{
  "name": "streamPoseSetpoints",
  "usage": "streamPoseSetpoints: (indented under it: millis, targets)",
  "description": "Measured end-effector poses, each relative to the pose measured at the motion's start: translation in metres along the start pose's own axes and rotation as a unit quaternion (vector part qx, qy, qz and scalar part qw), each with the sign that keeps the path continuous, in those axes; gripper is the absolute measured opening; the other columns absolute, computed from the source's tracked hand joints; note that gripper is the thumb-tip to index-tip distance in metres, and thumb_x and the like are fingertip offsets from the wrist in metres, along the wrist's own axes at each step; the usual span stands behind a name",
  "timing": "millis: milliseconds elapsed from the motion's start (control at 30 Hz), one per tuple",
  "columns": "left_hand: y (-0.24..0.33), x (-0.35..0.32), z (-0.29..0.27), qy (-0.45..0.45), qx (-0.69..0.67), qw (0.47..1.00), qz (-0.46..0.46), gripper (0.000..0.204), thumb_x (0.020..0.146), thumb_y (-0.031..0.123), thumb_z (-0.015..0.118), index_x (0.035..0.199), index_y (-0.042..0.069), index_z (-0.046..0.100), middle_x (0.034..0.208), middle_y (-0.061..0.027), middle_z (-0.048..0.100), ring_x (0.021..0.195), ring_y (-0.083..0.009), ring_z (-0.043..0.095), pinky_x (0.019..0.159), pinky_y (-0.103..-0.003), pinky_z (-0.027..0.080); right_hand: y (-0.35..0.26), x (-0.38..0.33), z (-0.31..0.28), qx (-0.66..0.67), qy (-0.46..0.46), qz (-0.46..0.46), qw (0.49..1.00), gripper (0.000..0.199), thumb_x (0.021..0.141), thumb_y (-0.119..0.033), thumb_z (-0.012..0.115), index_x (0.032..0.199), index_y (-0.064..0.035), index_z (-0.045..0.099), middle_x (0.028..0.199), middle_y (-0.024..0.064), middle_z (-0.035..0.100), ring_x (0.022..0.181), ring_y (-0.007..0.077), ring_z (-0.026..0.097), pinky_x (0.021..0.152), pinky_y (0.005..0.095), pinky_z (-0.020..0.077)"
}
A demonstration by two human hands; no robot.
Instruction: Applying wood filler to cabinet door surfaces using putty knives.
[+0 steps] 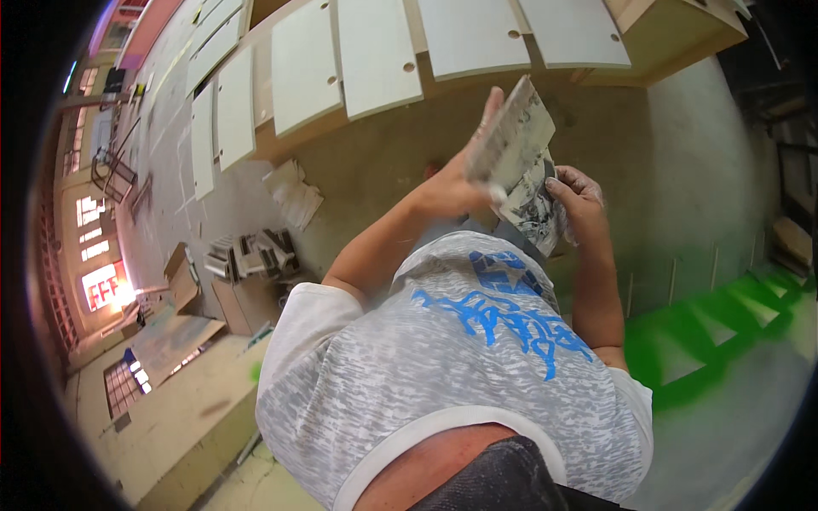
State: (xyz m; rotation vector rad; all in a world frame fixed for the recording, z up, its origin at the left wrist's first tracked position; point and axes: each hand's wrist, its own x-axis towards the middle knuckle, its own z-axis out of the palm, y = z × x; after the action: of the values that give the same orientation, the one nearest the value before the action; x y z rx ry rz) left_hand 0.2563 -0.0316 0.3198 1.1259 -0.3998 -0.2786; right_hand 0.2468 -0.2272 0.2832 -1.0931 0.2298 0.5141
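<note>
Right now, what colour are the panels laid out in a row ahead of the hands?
White panels, some with a round hole near the edge; head view.

Two hands point(460, 183) — two putty blades point(511, 140); about nine white cabinet panels point(375, 55) on the floor.

The panels point(375, 51) lie in a row beyond the hands. Left of the person, a box point(243, 298) stands on the floor point(707, 145).

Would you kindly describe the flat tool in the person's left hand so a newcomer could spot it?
Start at the row of white cabinet doors leaning along the wall. In front of them, the left hand raises a broad, flat, putty-smeared scraper blade; unlike the smaller smeared blade in the right hand, it is wider and held higher.
</note>
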Motion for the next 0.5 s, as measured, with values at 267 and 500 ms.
streamPoseSetpoints:
  millis: [267,500]
  targets:
    - [0.014,-0.036,-0.007,0.157,-0.203,0.966,-0.005,0.074,0.067,0.027,0.044,0.133,0.003,0.020,0.130,-0.0161,0.032,0.116,-0.0304,0.039,0.096,-0.041,0.033,-0.001,-0.036,0.022,-0.533,0.066,-0.107,0.837,0.021,0.075,-0.018,0.059,0.086,-0.0003,0.059,0.074,0.0114,0.060,0.065,0.0140,0.056,0.062,0.0271,0.0443]
    - [0.027,-0.070,-0.041,0.099,-0.303,0.947,-0.038,0.063,0.069,0.028,0.043,0.125,-0.001,0.033,0.121,-0.0182,0.041,0.109,-0.0325,0.045,0.089,-0.043,0.041,-0.011,-0.051,0.052,-0.548,0.092,-0.277,0.784,0.018,0.072,-0.020,0.060,0.083,-0.0050,0.061,0.074,0.0115,0.061,0.068,0.0283,0.059,0.061,0.0317,0.0465]
